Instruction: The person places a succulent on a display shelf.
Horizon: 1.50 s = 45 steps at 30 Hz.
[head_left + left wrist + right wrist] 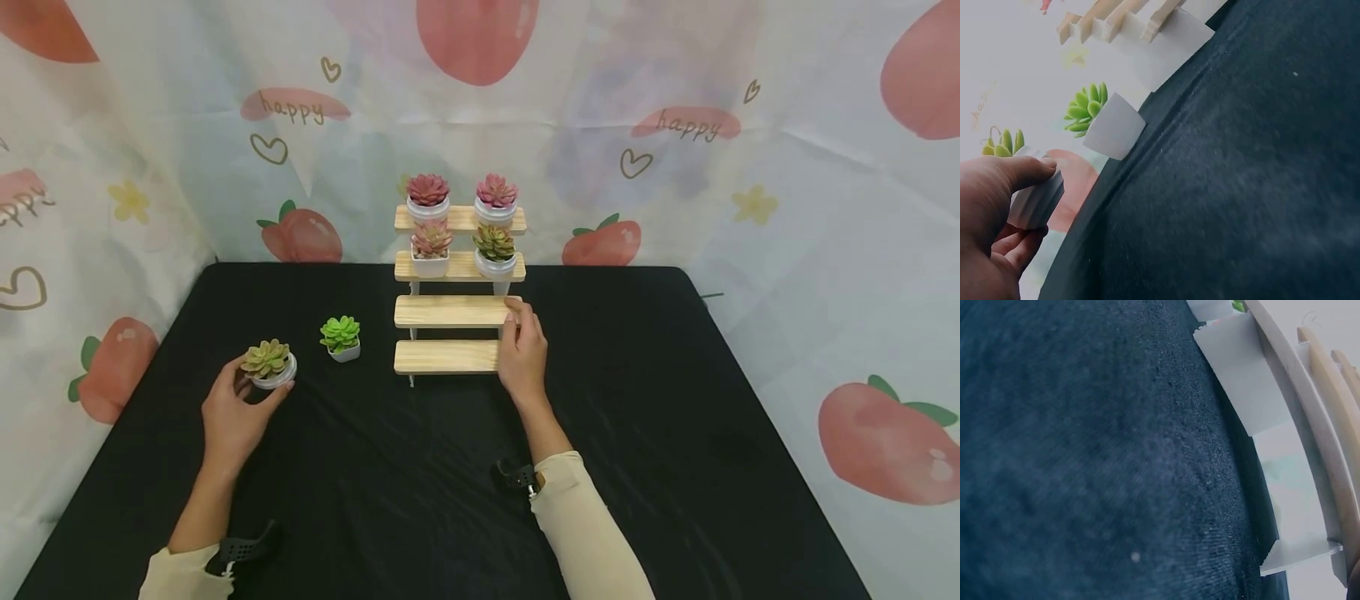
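Note:
My left hand (234, 417) holds a small succulent in a round, ribbed white pot (268, 365), thumb on one side and fingers on the other. In the left wrist view that pot (1038, 201) sits between thumb and fingers, its plant partly hidden by the hand. A bright green succulent in a square white pot (342, 340) stands just right of it on the table. At the right end of the four-tier wooden plant stand (450, 311), my right hand (525, 354) grips the second-lowest shelf with thumb and fingers. The right wrist view shows the stand's white side support (1244, 372).
Two pink-red succulents (427, 192) occupy the top shelf. Below them, a pinkish succulent (431, 250) and a green-brown succulent (495, 252) share the second shelf. Black cloth (675, 467) covers the table, with a printed fabric backdrop (480, 150) behind and beside it.

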### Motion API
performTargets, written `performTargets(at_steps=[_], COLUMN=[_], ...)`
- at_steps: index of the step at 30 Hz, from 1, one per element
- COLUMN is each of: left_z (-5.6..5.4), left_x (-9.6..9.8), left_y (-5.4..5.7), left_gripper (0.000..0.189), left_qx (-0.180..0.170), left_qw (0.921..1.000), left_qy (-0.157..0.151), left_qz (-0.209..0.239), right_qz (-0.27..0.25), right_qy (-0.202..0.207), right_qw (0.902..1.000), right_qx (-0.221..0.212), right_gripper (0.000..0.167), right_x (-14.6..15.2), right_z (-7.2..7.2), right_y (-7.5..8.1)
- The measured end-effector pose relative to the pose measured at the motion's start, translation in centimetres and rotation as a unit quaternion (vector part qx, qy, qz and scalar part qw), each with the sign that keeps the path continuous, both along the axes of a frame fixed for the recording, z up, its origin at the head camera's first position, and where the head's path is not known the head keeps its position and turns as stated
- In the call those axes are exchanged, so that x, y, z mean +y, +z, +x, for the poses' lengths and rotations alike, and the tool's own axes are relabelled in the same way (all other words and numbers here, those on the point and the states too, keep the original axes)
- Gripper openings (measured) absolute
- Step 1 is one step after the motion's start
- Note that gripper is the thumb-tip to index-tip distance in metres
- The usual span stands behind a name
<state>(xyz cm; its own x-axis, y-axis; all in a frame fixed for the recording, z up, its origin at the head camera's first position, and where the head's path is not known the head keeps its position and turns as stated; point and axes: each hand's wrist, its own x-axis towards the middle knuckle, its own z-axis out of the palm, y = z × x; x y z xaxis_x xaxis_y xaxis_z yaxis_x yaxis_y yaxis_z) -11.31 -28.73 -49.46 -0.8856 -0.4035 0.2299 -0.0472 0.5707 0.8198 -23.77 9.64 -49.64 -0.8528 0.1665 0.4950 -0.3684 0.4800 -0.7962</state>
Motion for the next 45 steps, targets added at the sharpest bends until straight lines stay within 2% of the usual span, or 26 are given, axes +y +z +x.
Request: performTargets(at_steps=[8,25,36,45], left_z=[-0.6,-1.9,-3.2,-4.0], left_x=[1.0,2.5,4.4,5.3], left_y=[0.6,0.7,2.1,2.5], left_gripper=[0.074,0.073,0.07,0.069], left_qx=[0.007,0.04,0.086,0.106], left_qw=[0.9995,0.9977,0.9927,0.9899], left_qy=[-0.026,-0.05,-0.083,-0.094], left_qz=[-0.014,-0.024,-0.018,-0.008], right_qz=[0.0,-0.01,-0.007,-0.01], right_qy=[0.0,0.005,0.002,0.002], right_qw=[1.0,0.9999,1.0,0.9999], right_qx=[-0.002,-0.006,-0.003,0.0], right_gripper=[0.03,0.028,0.028,0.028], right_x=[-0.1,-0.2,0.1,0.1], right_z=[0.0,0.4,0.3,0.3], right_y=[-0.3,-0.3,-0.3,-0.1])
